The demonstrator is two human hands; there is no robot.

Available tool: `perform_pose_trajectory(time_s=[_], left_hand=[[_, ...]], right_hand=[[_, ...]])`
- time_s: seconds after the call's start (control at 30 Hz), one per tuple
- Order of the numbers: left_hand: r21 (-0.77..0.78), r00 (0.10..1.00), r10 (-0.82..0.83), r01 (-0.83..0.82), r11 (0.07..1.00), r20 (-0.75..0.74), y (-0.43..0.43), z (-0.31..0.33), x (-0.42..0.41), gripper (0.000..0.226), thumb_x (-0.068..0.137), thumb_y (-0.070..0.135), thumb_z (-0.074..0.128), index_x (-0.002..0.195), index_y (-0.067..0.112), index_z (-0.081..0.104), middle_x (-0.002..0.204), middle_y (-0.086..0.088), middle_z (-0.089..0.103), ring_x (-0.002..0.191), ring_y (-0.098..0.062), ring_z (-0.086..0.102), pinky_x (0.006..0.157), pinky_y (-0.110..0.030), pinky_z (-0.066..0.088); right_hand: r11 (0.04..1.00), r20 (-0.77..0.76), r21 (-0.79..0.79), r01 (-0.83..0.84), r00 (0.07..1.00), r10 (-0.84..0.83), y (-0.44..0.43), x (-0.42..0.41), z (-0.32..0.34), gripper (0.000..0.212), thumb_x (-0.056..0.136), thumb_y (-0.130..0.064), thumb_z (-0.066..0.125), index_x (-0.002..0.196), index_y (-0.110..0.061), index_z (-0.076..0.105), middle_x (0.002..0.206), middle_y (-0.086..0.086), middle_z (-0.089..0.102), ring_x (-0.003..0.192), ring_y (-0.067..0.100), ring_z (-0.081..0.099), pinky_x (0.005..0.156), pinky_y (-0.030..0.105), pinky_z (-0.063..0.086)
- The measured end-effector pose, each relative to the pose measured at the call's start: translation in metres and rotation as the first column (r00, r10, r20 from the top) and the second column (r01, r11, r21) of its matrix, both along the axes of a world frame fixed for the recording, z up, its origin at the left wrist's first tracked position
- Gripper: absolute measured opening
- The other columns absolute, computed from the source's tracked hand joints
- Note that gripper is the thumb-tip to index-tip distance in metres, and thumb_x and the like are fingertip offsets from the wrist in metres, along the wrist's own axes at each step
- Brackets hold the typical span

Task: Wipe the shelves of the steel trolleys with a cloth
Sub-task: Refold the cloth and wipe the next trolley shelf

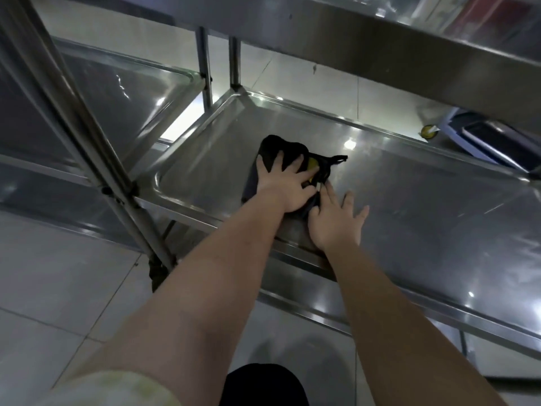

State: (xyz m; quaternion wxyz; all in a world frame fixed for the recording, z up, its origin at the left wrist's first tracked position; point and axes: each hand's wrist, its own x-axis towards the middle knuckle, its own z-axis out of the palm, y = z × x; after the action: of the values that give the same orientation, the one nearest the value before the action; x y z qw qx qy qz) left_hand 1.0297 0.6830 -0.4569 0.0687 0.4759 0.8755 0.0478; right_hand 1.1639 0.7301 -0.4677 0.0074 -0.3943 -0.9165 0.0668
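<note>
- Found dark cloth [276, 149] bunched on a shelf [424, 206] of the nearer steel trolley, toward its left end and closer to the near rim than the far one.
- Noted left hand [285, 184] laid flat on top of the cloth, fingers straight and spread, pressing rather than gripping.
- Noted right hand [336, 222] flat on the bare steel just right of the cloth, fingers straight and splayed, forefinger touching the cloth's edge, nothing held.
- Recorded cloth directly under the left palm and ahead-left of the right hand; left hand plainly the nearer and the working one.
- Judged cloth's long axis as running from near rim toward far rim, across the shelf; could not fix it firmly for dark folds.
- Judged most of the shelf's length as lying right of the cloth, so next stroke likely rightward, with the right hand in its way.
- Saw a second trolley [117, 92] just beside on the left and an upper shelf [380, 51] overhead.
</note>
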Motion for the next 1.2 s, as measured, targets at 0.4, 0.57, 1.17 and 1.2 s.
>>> perform_pose_trajectory(time_s=[0.4, 0.57, 1.17, 1.2], left_hand=[[0.018, 0.911, 0.412, -0.411, 0.911, -0.03, -0.101, 0.0, -0.127, 0.063, 0.088, 0.074, 0.026, 0.147, 0.054, 0.019, 0.163, 0.011, 0.008, 0.149, -0.034, -0.002, 0.111, -0.066, -0.007], [0.02, 0.963, 0.27, -0.269, 0.963, -0.025, -0.041, 0.002, -0.064, 0.062, 0.088, 0.074, 0.024, 0.147, 0.054, 0.019, 0.163, 0.01, 0.006, 0.147, -0.04, -0.006, 0.105, -0.072, -0.009], [-0.132, 0.934, 0.353, -0.357, 0.925, -0.053, -0.133, -0.001, -0.054, 0.068, 0.081, 0.083, 0.009, 0.144, 0.06, -0.006, 0.162, 0.014, -0.01, 0.148, -0.035, -0.012, 0.11, -0.068, -0.004], [-0.115, 0.95, 0.307, -0.312, 0.943, -0.055, -0.12, -0.001, -0.034, 0.068, 0.082, 0.083, 0.01, 0.144, 0.059, -0.005, 0.162, 0.013, -0.011, 0.147, -0.037, -0.012, 0.109, -0.068, -0.005]], right_hand=[[1.0, -0.037, -0.003, 0.018, 0.999, -0.018, -0.006, -0.007, 0.002, 0.056, 0.101, -0.044, 0.014, 0.156, -0.033, 0.009, 0.163, -0.016, 0.001, 0.15, 0.032, -0.004, 0.113, 0.067, -0.007], [1.0, -0.026, -0.015, 0.002, 1.0, -0.002, -0.005, -0.009, 0.003, 0.056, 0.102, -0.041, 0.018, 0.156, -0.027, 0.01, 0.164, -0.013, 0.001, 0.149, 0.036, -0.005, 0.111, 0.069, -0.006], [0.985, -0.325, -0.17, 0.002, 0.944, -0.058, 0.004, -0.005, 0.007, 0.053, 0.1, -0.018, 0.037, 0.152, -0.021, 0.027, 0.156, -0.004, 0.032, 0.149, 0.03, 0.01, 0.111, 0.061, -0.015], [0.973, -0.43, -0.232, -0.02, 0.899, -0.084, 0.006, -0.002, 0.007, 0.055, 0.099, -0.013, 0.041, 0.151, -0.022, 0.029, 0.152, -0.003, 0.038, 0.148, 0.026, 0.016, 0.112, 0.056, -0.018]])
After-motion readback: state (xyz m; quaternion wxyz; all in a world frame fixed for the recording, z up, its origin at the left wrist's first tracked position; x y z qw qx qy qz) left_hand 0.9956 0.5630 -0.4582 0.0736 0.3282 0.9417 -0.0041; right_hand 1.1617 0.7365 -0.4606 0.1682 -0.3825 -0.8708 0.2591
